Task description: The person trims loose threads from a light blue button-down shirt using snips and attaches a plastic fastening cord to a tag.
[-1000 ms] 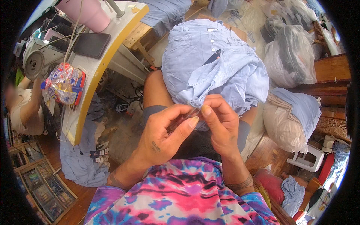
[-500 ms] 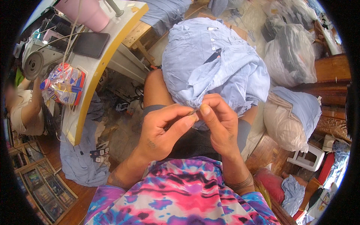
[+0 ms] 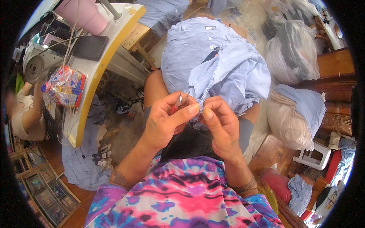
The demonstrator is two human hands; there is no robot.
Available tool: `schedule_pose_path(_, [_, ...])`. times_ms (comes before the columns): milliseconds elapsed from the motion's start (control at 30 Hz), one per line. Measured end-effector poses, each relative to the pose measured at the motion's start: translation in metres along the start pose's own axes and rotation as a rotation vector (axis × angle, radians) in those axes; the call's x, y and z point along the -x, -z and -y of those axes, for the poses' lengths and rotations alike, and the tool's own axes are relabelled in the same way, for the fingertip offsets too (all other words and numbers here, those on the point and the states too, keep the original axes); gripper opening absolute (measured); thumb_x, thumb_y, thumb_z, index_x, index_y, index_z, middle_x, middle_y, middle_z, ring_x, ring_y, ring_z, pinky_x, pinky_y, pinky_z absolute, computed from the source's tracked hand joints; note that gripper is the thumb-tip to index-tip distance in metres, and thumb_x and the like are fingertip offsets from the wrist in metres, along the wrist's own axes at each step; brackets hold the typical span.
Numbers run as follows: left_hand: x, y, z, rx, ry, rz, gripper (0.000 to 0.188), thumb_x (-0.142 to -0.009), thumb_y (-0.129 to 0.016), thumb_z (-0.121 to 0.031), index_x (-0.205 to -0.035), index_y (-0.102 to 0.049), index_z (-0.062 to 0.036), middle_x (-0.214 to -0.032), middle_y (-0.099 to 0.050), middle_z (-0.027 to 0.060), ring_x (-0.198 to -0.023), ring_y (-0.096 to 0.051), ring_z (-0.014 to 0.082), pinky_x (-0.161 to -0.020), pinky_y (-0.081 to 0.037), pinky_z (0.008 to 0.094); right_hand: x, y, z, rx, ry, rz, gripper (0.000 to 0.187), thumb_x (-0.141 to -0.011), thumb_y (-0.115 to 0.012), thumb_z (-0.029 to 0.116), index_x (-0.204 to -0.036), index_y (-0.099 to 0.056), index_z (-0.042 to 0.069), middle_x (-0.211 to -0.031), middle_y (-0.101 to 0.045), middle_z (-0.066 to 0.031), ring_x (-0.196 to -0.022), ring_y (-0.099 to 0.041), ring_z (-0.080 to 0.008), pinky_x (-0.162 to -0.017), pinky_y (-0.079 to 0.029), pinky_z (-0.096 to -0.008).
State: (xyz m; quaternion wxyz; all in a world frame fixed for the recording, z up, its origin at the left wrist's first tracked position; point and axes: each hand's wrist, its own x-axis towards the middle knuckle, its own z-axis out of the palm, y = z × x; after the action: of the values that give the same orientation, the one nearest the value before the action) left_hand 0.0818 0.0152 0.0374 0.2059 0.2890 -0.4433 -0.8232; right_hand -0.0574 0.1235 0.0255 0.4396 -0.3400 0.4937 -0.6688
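A light blue button-up shirt (image 3: 186, 47) is heaped over my lap and knees, with small white buttons and a dark tag (image 3: 211, 55) on it. My left hand (image 3: 167, 119) is closed around small red-handled thread snips (image 3: 180, 102), whose two metal blades point up and stand apart. Its thumb and forefinger also pinch the near edge of the shirt. Just beside it, my right hand (image 3: 221, 123) pinches that same edge between thumb and fingers. The fingertips of both hands nearly meet, and the bit of cloth between them is mostly hidden.
At the left, a yellow-edged table (image 3: 99, 70) holds a phone (image 3: 90, 48), a pink tumbler (image 3: 85, 17) and a colourful plastic packet (image 3: 67, 89). Beyond it sits another person (image 3: 28, 114). Stuffed bags (image 3: 292, 53) and a white stool (image 3: 313, 156) stand to the right.
The snips' blades have swung up from between my fingertips and now stick out above my left hand. Both hands now pinch the shirt edge close together. The view has shifted slightly.
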Motion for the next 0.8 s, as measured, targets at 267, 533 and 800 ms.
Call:
schedule_pose_path(267, [-0.002, -0.007, 0.011, 0.185, 0.075, 0.045, 0.017, -0.102, -0.065, -0.024, -0.105, -0.063, -0.0076, -0.067, -0.047, -0.0084, -0.049, -0.037, 0.0002, -0.043, -0.026, 0.019, 0.008, 0.001, -0.002, -0.098, -0.056, -0.084, 0.014, -0.106, -0.056, 0.015, -0.105, -0.057, 0.001, -0.103, -0.054, -0.0028, -0.081, -0.054, -0.0091, -0.075, -0.045, -0.0235])
schedule_pose_path(533, [-0.001, -0.008, 0.009, 0.356, 0.2, 0.07, 0.018, -0.1, -0.067, -0.025, -0.105, -0.063, -0.0083, -0.07, -0.048, -0.0063, -0.048, -0.038, 0.0023, -0.041, -0.027, 0.0199, 0.006, 0.006, -0.002, 0.312, 0.187, -0.16, 0.011, -0.103, -0.058, 0.01, -0.102, -0.058, -0.001, -0.101, -0.057, -0.0063, -0.08, -0.055, -0.0108, -0.074, -0.047, -0.0252])
schedule_pose_path(800, [0.017, -0.018, -0.019, -0.285, -0.14, -0.028, 0.023, -0.104, -0.056, -0.022, -0.113, -0.06, -0.001, -0.077, -0.046, -0.0068, -0.067, -0.038, 0.0005, -0.059, -0.032, 0.0205, 0.003, 0.008, 0.018, 0.009, -0.033, -0.042, 0.015, -0.105, -0.059, 0.014, -0.104, -0.06, 0.0, -0.1, -0.056, -0.0013, -0.085, -0.049, -0.0069, -0.076, -0.041, -0.0223])
